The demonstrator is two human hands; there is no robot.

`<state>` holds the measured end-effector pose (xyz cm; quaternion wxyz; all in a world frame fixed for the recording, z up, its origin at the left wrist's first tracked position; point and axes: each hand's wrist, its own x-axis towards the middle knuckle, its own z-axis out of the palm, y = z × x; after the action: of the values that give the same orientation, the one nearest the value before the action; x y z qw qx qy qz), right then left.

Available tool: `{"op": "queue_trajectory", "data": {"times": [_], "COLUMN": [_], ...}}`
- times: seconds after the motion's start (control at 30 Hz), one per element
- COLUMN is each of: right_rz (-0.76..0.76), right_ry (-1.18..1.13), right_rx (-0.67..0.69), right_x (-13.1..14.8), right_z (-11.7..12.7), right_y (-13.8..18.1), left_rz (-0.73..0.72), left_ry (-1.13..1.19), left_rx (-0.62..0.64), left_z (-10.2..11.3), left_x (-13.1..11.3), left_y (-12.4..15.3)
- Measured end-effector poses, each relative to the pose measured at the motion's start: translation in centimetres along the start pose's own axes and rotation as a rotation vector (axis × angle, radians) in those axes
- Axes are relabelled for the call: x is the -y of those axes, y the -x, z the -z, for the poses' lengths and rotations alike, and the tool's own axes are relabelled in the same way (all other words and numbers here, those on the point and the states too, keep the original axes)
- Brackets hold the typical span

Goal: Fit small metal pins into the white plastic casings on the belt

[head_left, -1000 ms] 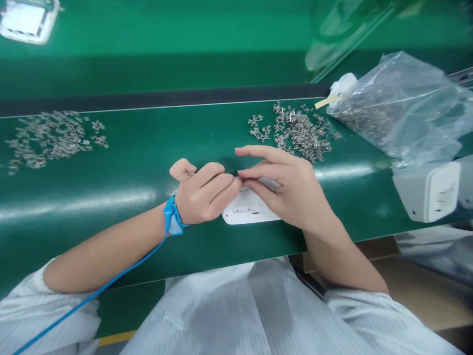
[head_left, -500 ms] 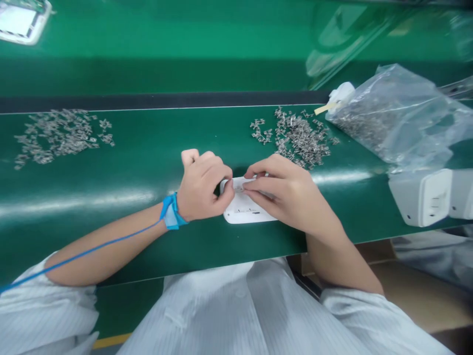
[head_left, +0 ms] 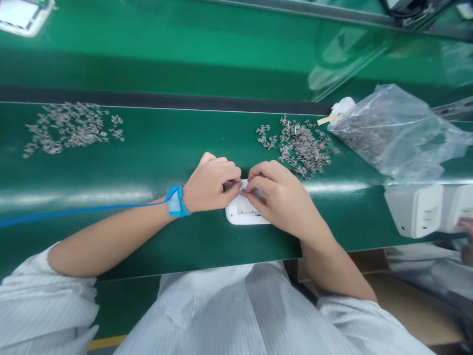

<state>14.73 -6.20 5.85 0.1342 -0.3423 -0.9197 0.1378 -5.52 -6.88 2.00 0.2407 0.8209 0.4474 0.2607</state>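
A white plastic housing (head_left: 238, 218) lies on the green bench, partly covered by both hands. My left hand (head_left: 214, 183), with a blue wrist strap (head_left: 177, 201), is curled closed over the housing's upper left corner, thumb against forefinger; whatever it grips is hidden. Over the upper part of the housing, my right hand (head_left: 279, 197) pinches with thumb and fingers, its tips close to the left ones. Something small between the fingertips is too small to name. Small metal clips (head_left: 305, 150) lie heaped just beyond my right hand.
Another spread of metal clips (head_left: 72, 128) lies at the left. A clear plastic bag (head_left: 391, 130) of metal parts rests at the right. White housings (head_left: 424, 212) stand near the right edge, with another person's hand (head_left: 466, 224) beside them. A white frame (head_left: 31, 22) sits far left.
The camera view has shifted slightly. My left hand has come closer to my right fingertips over the housing. Another person's hand has appeared at the right edge.
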Motion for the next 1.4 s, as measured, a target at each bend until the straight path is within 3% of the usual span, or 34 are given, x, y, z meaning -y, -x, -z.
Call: {"op": "queue_trajectory", "data": {"times": [0.23,0.57,1.0,1.2,1.4], "right_rz": [-0.098,0.15,0.21,0.276,0.166], "right_ry": [-0.009,-0.067,0.001,0.043,-0.217], "right_rx": [0.042,-0.23,-0.261,-0.237,-0.483], "right_x": [-0.5,-1.4,-1.2,-1.0,-1.0], "right_z": [-0.1,0.0,-0.6,-0.6,-1.5], "right_y": [-0.6,2.8,2.8,2.7,2.7], "left_rz": [0.002,0.09,0.127,0.04,-0.018], "left_ry": [-0.026,-0.035,-0.033,-0.233,-0.396], "left_rx": [0.023,0.015,-0.001,-0.142,-0.241], "left_z": [-0.1,-0.3,-0.5,-1.6,-2.4], "left_x": [-0.2,-0.5,-0.9,-1.2,-1.6], "left_y": [0.0,0.1,0.1,0.7,1.0]}}
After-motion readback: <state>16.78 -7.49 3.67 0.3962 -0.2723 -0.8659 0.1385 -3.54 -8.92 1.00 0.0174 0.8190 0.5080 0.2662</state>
